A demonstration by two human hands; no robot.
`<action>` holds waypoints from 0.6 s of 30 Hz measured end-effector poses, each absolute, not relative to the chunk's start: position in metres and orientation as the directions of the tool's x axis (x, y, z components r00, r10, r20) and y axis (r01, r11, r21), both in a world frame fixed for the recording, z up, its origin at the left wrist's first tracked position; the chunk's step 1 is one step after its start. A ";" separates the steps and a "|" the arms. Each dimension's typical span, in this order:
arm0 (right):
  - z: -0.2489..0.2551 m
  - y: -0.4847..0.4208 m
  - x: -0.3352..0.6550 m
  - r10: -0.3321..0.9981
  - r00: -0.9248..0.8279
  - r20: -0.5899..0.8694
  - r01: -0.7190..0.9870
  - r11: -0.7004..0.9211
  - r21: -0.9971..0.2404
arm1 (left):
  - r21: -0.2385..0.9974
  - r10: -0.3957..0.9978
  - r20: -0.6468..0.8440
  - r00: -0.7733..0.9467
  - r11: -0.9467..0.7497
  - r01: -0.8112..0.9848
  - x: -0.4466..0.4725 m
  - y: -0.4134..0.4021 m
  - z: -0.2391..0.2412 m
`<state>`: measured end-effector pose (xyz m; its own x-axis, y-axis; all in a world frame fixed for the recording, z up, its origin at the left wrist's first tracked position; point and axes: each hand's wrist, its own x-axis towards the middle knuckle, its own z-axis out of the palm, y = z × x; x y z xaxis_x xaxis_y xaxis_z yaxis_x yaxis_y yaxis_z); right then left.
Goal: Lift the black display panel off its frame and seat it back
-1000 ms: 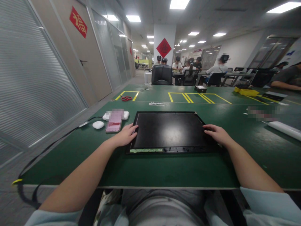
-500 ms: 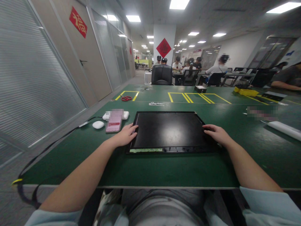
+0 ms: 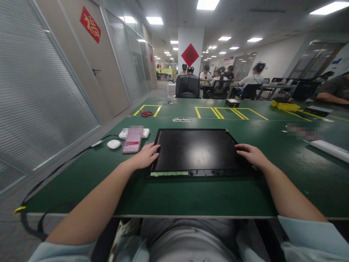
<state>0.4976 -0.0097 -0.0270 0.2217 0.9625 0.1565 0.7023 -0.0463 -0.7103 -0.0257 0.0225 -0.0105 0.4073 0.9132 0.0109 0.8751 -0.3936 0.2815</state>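
Observation:
A black display panel [image 3: 195, 149] lies screen up on the green table in front of me. Along its near edge runs a strip with a green circuit board [image 3: 169, 174] showing at the left. My left hand [image 3: 147, 155] grips the panel's left side, fingertips over the frame. Opposite it, my right hand [image 3: 251, 155] holds the right side with thumb and fingers at the edge. Parts of both hands' undersides are hidden, so how far they reach beneath the panel cannot be seen.
Left of the panel lie a phone [image 3: 133, 142], a white rounded object [image 3: 113, 144] and a black strap [image 3: 68, 162]. Red scissors [image 3: 146, 113] and small white pieces [image 3: 182, 119] lie beyond. A white roll [image 3: 331, 150] and a yellow tray [image 3: 285, 106] are at right.

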 end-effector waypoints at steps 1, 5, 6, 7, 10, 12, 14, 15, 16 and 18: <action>-0.027 -0.010 0.498 0.962 0.224 0.157 0.705 -0.049 -0.708 | 0.277 0.914 0.007 0.406 -0.392 0.877 -0.026 0.023 -0.011; -0.026 -0.011 0.498 0.963 0.223 0.149 0.709 -0.056 -0.703 | 0.277 0.914 0.002 0.406 -0.390 0.878 -0.025 0.022 -0.010; -0.026 -0.011 0.497 0.964 0.223 0.148 0.709 -0.056 -0.703 | 0.276 0.914 0.001 0.405 -0.390 0.878 -0.025 0.022 -0.010; -0.026 -0.011 0.497 0.964 0.222 0.147 0.709 -0.056 -0.703 | 0.275 0.914 -0.002 0.405 -0.389 0.879 -0.025 0.021 -0.009; -0.026 -0.011 0.497 0.964 0.222 0.147 0.705 -0.055 -0.707 | 0.263 0.915 -0.014 0.404 -0.386 0.884 -0.023 0.020 -0.007; -0.027 -0.010 0.497 0.963 0.224 0.147 0.705 -0.056 -0.707 | 0.252 0.916 -0.024 0.401 -0.383 0.889 -0.022 0.019 -0.006; -0.027 -0.010 0.496 0.962 0.227 0.153 0.707 -0.055 -0.705 | 0.243 0.919 -0.034 0.394 -0.375 0.895 -0.021 0.019 -0.005; -0.027 -0.010 0.496 0.961 0.226 0.158 0.709 -0.051 -0.703 | 0.241 0.920 -0.036 0.391 -0.371 0.897 -0.021 0.019 -0.005; -0.027 -0.010 0.496 0.961 0.223 0.161 0.711 -0.047 -0.702 | 0.239 0.921 -0.036 0.388 -0.369 0.898 -0.021 0.019 -0.005; -0.026 -0.010 0.495 0.962 0.218 0.163 0.714 -0.044 -0.699 | 0.236 0.921 -0.033 0.388 -0.370 0.898 -0.021 0.019 -0.006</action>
<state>0.4953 -0.0099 -0.0260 0.2183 0.9622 0.1628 0.7136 -0.0435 -0.6992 -0.0209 0.0194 -0.0057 0.3879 0.9211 -0.0326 0.8984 -0.3700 0.2364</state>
